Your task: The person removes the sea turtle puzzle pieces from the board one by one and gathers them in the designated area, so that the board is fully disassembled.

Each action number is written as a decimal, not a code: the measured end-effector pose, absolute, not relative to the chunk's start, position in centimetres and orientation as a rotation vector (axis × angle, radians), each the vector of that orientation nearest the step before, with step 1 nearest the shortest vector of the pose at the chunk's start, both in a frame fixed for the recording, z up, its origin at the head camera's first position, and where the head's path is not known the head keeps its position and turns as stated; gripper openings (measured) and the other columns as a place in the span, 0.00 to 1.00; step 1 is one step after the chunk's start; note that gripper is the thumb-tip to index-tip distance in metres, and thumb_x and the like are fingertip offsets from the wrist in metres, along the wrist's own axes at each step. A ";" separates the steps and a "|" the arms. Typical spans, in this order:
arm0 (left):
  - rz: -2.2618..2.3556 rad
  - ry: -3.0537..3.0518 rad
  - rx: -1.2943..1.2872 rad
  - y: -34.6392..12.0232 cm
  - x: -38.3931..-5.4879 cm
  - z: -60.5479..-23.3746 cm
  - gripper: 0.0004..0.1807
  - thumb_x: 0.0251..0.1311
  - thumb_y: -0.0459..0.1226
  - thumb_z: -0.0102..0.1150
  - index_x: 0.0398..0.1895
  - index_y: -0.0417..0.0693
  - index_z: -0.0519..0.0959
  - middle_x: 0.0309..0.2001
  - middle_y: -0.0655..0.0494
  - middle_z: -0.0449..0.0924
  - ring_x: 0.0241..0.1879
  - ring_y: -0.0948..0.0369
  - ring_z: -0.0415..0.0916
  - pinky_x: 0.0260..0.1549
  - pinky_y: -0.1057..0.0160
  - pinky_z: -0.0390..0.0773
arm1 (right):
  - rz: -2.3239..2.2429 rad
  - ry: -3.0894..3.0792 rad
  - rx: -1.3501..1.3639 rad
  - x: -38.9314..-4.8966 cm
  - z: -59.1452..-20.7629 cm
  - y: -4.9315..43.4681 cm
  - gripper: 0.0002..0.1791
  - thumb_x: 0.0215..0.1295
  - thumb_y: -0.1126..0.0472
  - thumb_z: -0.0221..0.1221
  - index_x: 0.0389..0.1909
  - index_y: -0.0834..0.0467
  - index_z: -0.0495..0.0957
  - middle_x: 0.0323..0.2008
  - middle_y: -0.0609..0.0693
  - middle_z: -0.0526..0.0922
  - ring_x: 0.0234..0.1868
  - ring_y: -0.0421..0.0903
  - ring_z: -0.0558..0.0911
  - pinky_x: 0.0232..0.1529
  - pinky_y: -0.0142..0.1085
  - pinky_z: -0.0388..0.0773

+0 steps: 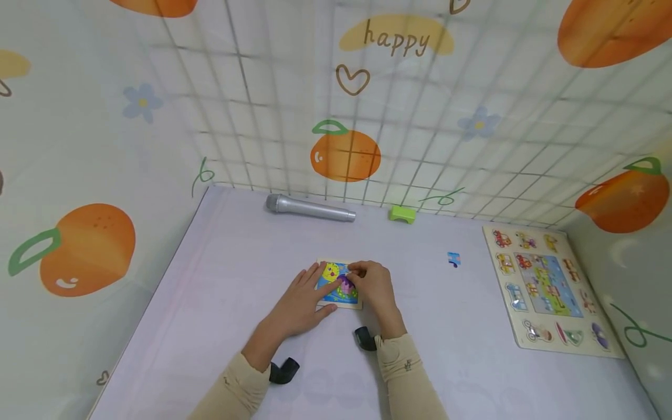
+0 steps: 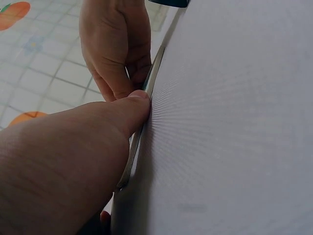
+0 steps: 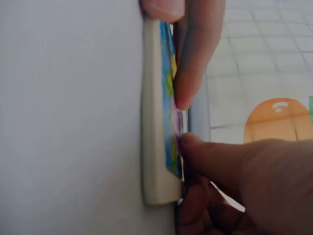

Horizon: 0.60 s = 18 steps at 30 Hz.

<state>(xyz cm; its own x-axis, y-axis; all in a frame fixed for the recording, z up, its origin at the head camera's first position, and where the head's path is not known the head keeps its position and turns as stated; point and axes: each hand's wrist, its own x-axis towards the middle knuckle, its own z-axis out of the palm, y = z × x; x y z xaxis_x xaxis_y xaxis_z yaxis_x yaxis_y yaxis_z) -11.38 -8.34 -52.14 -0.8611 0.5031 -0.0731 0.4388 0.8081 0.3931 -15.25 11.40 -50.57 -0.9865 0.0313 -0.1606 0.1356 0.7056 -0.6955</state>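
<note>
In the head view, the puzzle board lies on the table, nearly square, its yellow figure toward the wall; the left hand spreads over it, the right hand curls above, grip unclear. Left wrist: board edge-on, picture hidden. Right wrist: thick pale side visible.

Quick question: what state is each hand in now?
Left hand: open, fingers on the puzzle.
Right hand: fingers curled at the puzzle; whether it holds anything cannot be told.

Hands are bare, the dark-marked sleeves beige, the bent wrist pieces black.
</note>
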 end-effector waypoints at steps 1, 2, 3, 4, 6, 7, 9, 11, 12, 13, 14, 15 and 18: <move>0.557 2.820 0.743 -8.3 -11.4 -52.1 0.33 0.72 0.59 0.53 0.78 0.68 0.64 0.84 0.48 0.43 0.83 0.48 0.40 0.81 0.43 0.47 | -1.142 2.778 0.134 -15.3 -50.6 11.4 0.07 0.67 0.59 0.67 0.43 0.55 0.89 0.34 0.48 0.85 0.36 0.44 0.78 0.39 0.35 0.78; 0.558 2.820 0.744 -8.4 -11.4 -52.2 0.33 0.72 0.59 0.53 0.78 0.68 0.64 0.84 0.48 0.43 0.83 0.48 0.40 0.81 0.43 0.47 | -1.140 2.783 0.131 -15.3 -50.7 11.4 0.07 0.67 0.59 0.67 0.42 0.55 0.89 0.33 0.48 0.85 0.36 0.44 0.78 0.39 0.35 0.77; 0.561 2.819 0.745 -8.4 -11.4 -52.1 0.33 0.72 0.59 0.53 0.78 0.68 0.64 0.84 0.48 0.43 0.83 0.48 0.40 0.81 0.42 0.47 | -1.140 2.785 0.127 -15.3 -50.7 11.4 0.06 0.67 0.59 0.67 0.40 0.55 0.89 0.33 0.48 0.85 0.36 0.44 0.78 0.38 0.35 0.77; 0.562 2.817 0.745 -8.4 -11.4 -52.1 0.33 0.72 0.59 0.53 0.78 0.68 0.64 0.84 0.48 0.43 0.83 0.48 0.40 0.81 0.42 0.47 | -1.140 2.787 0.121 -15.3 -50.8 11.3 0.06 0.67 0.58 0.68 0.39 0.55 0.89 0.33 0.48 0.85 0.35 0.44 0.78 0.38 0.34 0.76; 0.563 2.818 0.746 -8.4 -11.4 -52.1 0.33 0.72 0.59 0.52 0.78 0.68 0.64 0.84 0.48 0.43 0.83 0.48 0.40 0.81 0.42 0.47 | -1.136 2.796 0.109 -15.4 -50.9 11.3 0.05 0.66 0.58 0.68 0.38 0.55 0.89 0.32 0.48 0.85 0.35 0.44 0.78 0.37 0.34 0.75; 0.562 2.818 0.745 -8.4 -11.4 -52.1 0.33 0.72 0.59 0.52 0.78 0.69 0.63 0.84 0.48 0.43 0.83 0.48 0.40 0.81 0.42 0.47 | -1.137 2.800 0.101 -15.4 -50.9 11.2 0.06 0.66 0.57 0.69 0.38 0.55 0.89 0.32 0.47 0.85 0.34 0.43 0.78 0.37 0.34 0.75; 0.561 2.816 0.743 -8.4 -11.4 -52.2 0.33 0.72 0.59 0.52 0.78 0.69 0.62 0.84 0.49 0.43 0.83 0.49 0.40 0.81 0.43 0.47 | -1.134 2.811 0.084 -15.4 -50.9 11.1 0.07 0.64 0.57 0.70 0.39 0.55 0.89 0.31 0.47 0.84 0.34 0.43 0.78 0.37 0.34 0.76; 0.563 2.817 0.744 -8.4 -11.4 -52.2 0.33 0.72 0.59 0.52 0.78 0.69 0.62 0.84 0.49 0.43 0.83 0.49 0.40 0.81 0.43 0.47 | -1.135 2.825 0.064 -15.4 -50.9 11.1 0.09 0.63 0.56 0.70 0.41 0.56 0.88 0.32 0.47 0.84 0.34 0.43 0.78 0.38 0.35 0.76; 0.567 2.816 0.745 -8.4 -11.4 -52.2 0.34 0.72 0.59 0.53 0.79 0.69 0.62 0.84 0.49 0.43 0.83 0.49 0.40 0.81 0.43 0.47 | -1.138 2.833 0.052 -15.3 -50.9 11.1 0.10 0.63 0.56 0.71 0.43 0.56 0.88 0.33 0.47 0.84 0.34 0.44 0.78 0.38 0.36 0.77; 0.566 2.815 0.745 -8.4 -11.4 -52.2 0.34 0.72 0.58 0.53 0.79 0.69 0.61 0.84 0.49 0.43 0.83 0.49 0.40 0.81 0.43 0.47 | -1.142 2.837 0.044 -15.3 -50.9 11.1 0.11 0.63 0.56 0.71 0.44 0.56 0.88 0.33 0.47 0.84 0.34 0.43 0.78 0.39 0.37 0.77; 0.569 2.814 0.746 -8.4 -11.4 -52.2 0.34 0.72 0.58 0.53 0.79 0.68 0.61 0.84 0.49 0.43 0.83 0.49 0.40 0.81 0.43 0.47 | -1.144 2.842 0.036 -15.3 -50.9 11.0 0.12 0.63 0.56 0.71 0.45 0.56 0.88 0.34 0.47 0.84 0.35 0.43 0.78 0.39 0.37 0.77; 0.570 2.813 0.747 -8.4 -11.4 -52.1 0.34 0.72 0.58 0.53 0.79 0.68 0.61 0.84 0.49 0.43 0.83 0.49 0.40 0.81 0.43 0.47 | -1.146 2.847 0.030 -15.3 -51.0 11.0 0.12 0.63 0.56 0.71 0.46 0.55 0.88 0.35 0.47 0.84 0.35 0.43 0.78 0.40 0.38 0.77; 0.581 2.810 0.746 -8.4 -11.4 -52.1 0.34 0.72 0.58 0.53 0.79 0.67 0.61 0.84 0.49 0.43 0.83 0.49 0.40 0.81 0.43 0.47 | -1.139 2.856 0.022 -15.2 -51.0 10.9 0.12 0.63 0.56 0.70 0.47 0.54 0.88 0.36 0.47 0.84 0.37 0.44 0.79 0.41 0.39 0.78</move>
